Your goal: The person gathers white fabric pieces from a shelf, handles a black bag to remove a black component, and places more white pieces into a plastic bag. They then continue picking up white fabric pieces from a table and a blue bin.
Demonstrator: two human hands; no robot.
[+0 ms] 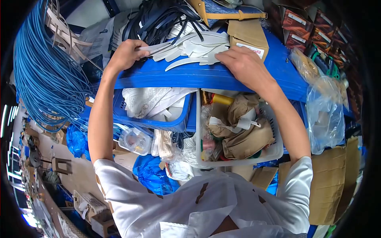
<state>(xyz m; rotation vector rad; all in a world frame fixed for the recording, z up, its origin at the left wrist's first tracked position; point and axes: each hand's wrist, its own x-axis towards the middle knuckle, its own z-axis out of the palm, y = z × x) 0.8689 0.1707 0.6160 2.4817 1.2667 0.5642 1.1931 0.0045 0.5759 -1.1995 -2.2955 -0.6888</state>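
Note:
On a blue shelf (174, 77) lies a loose pile of white curved strips (198, 44). My left hand (129, 54) is at the pile's left end, its fingers closed round the ends of some long white strips. At the right end, my right hand (244, 63) rests with its fingertips on a wide white piece; its thumb is partly hidden, and whether it grips the piece does not show. Black straps (158, 20) lie just behind the pile. Beside my right hand stands a cardboard box (248, 33).
Below the shelf are a blue basket (184, 119) of white pieces and a white basket (199, 131) with brown paper and thread spools. Blue cords (47, 75) hang at the left. A clear plastic bag (325, 115) hangs at the right, near cardboard sheets (327, 182).

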